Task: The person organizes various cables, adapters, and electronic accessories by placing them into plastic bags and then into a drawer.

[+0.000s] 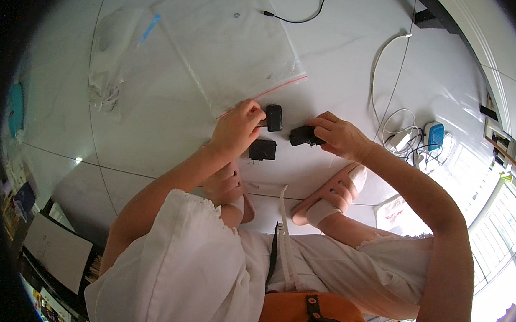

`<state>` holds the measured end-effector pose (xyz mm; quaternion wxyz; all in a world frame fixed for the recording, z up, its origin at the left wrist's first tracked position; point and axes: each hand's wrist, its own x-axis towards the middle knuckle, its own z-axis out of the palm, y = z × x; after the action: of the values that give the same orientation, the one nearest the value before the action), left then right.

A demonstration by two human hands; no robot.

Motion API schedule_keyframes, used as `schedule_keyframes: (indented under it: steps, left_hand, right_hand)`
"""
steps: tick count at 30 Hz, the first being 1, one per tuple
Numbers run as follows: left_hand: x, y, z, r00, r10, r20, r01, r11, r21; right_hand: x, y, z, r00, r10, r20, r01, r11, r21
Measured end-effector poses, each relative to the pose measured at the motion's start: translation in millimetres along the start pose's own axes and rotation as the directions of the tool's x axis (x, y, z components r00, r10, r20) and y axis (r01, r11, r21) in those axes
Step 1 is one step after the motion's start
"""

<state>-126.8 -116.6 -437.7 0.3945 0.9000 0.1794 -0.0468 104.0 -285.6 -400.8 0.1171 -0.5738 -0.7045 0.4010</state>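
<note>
My left hand (239, 126) pinches a small black power adapter (274, 118) at its left side, where a short piece shows by the fingertips. Fingers of my right hand (341, 136) close over a dark, blocky plug adapter (303, 136) just above the floor. Part of that block is covered by the fingers, and I cannot tell whether it is one piece or two. Between the hands and nearer to me, another black power adapter (262, 149) lies on the tiles with its prongs toward me.
Ahead lies a clear zip bag (239, 40) with a red seal strip. Left of it is another clear bag (113, 59) with pale cables inside. A short black USB cable (299, 22) rests beyond. White cable (373, 75) and a blue-and-white charger (434, 136) lie on the right.
</note>
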Motion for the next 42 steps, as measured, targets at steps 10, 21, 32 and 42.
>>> schedule_keyframes:
  steps: [10,21,32,42]
  left_hand:
    - [-1.2,23.4,-9.9,0.946,0.001,-0.324,-0.09,0.962,-0.26]
    - [5.2,64.4,-38.1,0.979,-0.117,-0.168,-0.091,0.485,-0.87]
    - [7.9,69.0,-44.2,0.975,-0.034,-0.221,-0.193,0.371,-0.909]
    - [7.5,65.3,-59.7,0.948,0.092,-0.304,-0.312,0.455,-0.834]
  right_hand:
    - [5.8,-23.4,-32.7,0.906,-0.257,-0.337,0.276,0.961,0.009]
    - [23.9,-62.8,-49.0,0.885,0.228,-0.407,0.026,0.847,0.53]
    - [26.1,-64.8,-52.4,0.898,0.221,-0.381,0.072,0.78,0.621]
    - [22.8,-71.3,-81.1,0.937,0.153,-0.314,0.053,0.825,0.562]
